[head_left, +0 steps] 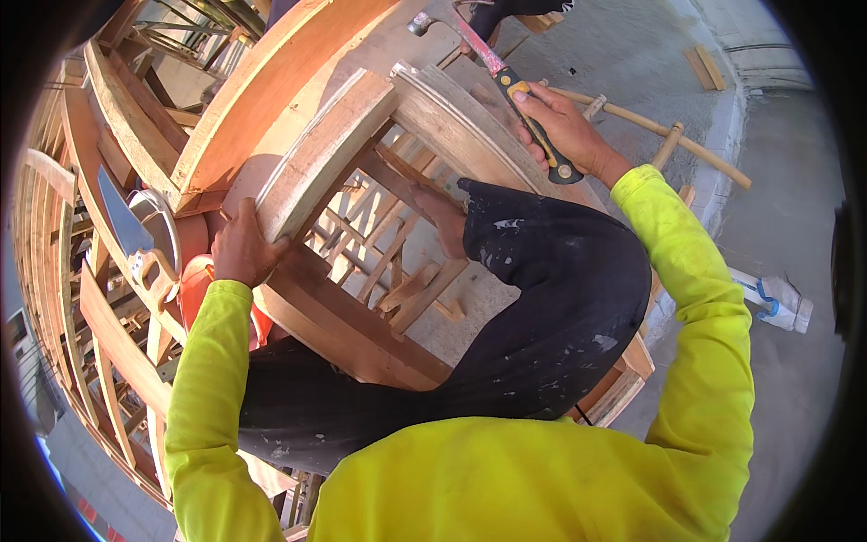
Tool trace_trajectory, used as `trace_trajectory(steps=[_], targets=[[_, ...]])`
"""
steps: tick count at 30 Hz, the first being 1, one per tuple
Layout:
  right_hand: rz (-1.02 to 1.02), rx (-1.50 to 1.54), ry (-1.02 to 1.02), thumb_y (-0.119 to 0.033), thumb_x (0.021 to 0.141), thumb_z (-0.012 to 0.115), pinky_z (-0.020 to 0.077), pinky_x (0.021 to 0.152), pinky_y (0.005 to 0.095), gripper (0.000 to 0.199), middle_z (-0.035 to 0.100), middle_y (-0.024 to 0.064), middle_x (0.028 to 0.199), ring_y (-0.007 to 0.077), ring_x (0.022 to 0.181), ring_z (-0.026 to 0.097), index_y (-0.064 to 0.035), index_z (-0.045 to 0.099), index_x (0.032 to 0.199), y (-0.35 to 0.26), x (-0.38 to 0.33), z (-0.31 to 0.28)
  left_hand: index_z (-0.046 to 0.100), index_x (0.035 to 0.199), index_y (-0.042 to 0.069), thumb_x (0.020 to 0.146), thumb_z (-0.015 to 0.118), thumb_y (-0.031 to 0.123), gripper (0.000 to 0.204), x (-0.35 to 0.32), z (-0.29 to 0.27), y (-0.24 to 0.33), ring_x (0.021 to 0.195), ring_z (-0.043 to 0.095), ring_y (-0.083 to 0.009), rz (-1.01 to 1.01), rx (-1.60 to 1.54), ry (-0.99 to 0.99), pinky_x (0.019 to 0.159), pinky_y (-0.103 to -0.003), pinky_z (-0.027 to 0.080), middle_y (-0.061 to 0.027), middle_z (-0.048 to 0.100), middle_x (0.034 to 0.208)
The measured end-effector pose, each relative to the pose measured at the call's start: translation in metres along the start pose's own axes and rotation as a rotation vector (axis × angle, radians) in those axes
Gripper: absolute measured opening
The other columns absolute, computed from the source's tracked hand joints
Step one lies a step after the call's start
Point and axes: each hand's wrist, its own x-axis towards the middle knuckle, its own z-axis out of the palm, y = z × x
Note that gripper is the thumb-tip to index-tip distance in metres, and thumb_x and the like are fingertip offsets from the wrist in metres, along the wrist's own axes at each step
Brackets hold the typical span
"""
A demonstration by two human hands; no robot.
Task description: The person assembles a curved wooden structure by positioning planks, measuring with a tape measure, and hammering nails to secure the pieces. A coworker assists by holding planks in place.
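In my right hand (571,131) is a claw hammer (488,59), my fingers closed round its black and yellow grip. Its red shaft slants up and left, with the metal head raised beyond the woodwork. My left hand (242,248) grips the lower left end of a thick, curved wooden piece (321,149). That piece meets a second curved, grooved piece (470,117) at a corner near the top middle. A reddish-brown board (352,325) runs below my left hand, toward my bent leg. My bare foot (440,217) rests inside the frame.
A handsaw (124,214) lies at the left beside an orange-red plastic thing (196,289). Tall curved planks (266,95) rise at the upper left. Round wooden poles (659,126) lie at the upper right. A white and blue object (777,303) rests on the grey floor.
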Motion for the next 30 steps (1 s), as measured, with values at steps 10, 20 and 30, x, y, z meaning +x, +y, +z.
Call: trace_trajectory(steps=[10,20,30], targets=[[0.099,0.390,-0.193,-0.037,0.109,0.048,0.0471,0.042,0.0245,0.032,0.054,0.0012,0.072,0.0081,0.048,0.053,-0.0069,0.053,0.118,0.074,0.034,0.008,0.047,0.115,0.002,0.069,0.081,0.031,0.064,-0.001,0.003,-0.001,0.085,0.067,-0.0495,-0.001,-0.020,-0.010,0.078,-0.056,0.053,-0.0284,0.068,0.093],[0.112,0.365,-0.441,-0.034,0.109,0.047,0.0456,0.042,0.0255,0.029,0.051,0.0004,0.068,0.0075,0.047,0.053,-0.0051,0.049,0.108,0.087,0.037,0.014,0.046,0.114,0.001,0.067,0.082,0.031,0.066,-0.001,-0.003,0.000,0.085,0.066,-0.0480,-0.081,0.103,-0.082,0.077,-0.055,0.052,-0.0264,0.067,0.090],[0.014,0.362,-0.332,-0.031,0.108,0.047,0.0459,0.045,0.0250,0.029,0.053,0.0010,0.072,0.0070,0.049,0.053,-0.0025,0.049,0.115,0.088,0.039,0.006,0.045,0.136,-0.001,0.072,0.083,0.035,0.083,0.052,0.011,0.072,0.109,0.063,-0.0450,0.063,-0.076,0.251,0.092,-0.050,0.051,-0.0260,0.062,0.120]])
